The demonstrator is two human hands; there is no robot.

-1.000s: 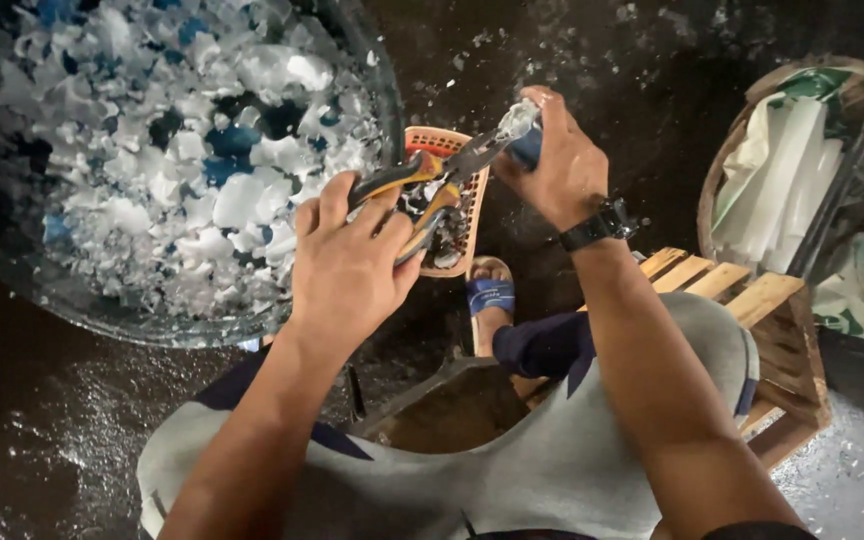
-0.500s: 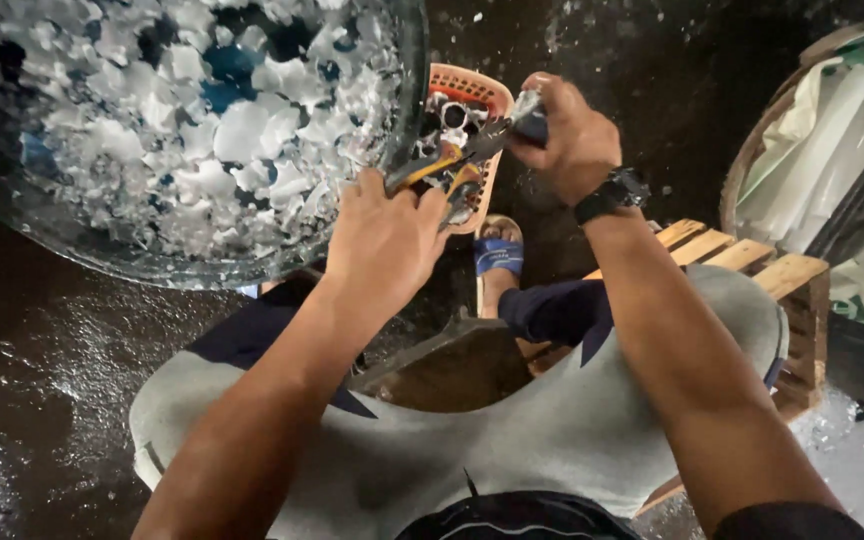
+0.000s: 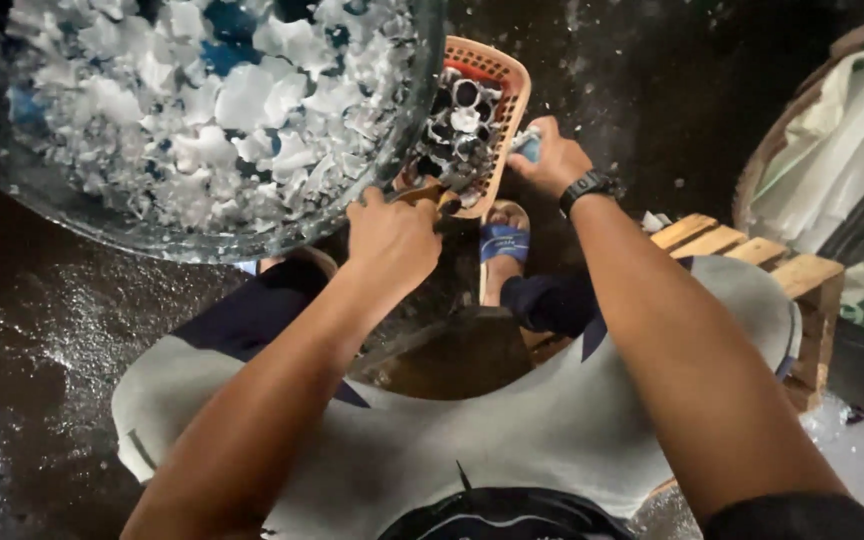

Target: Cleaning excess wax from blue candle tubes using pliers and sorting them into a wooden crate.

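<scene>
Fingers curl around your cutter's handles.
Your right hand pinches a small piece over the orange basket, catching scraps.

Grey shorts, black wristwatch, blue sandal

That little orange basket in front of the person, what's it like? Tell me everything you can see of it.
The orange basket looks like plastic, with slotted lattice walls and a rounded rim. It sits tilted on the dark wet floor, partly tucked under the edge of the big tub of white scraps. It holds small dark, ring-shaped pieces and some white bits. The left hand and right hand are at its near edge.
</scene>
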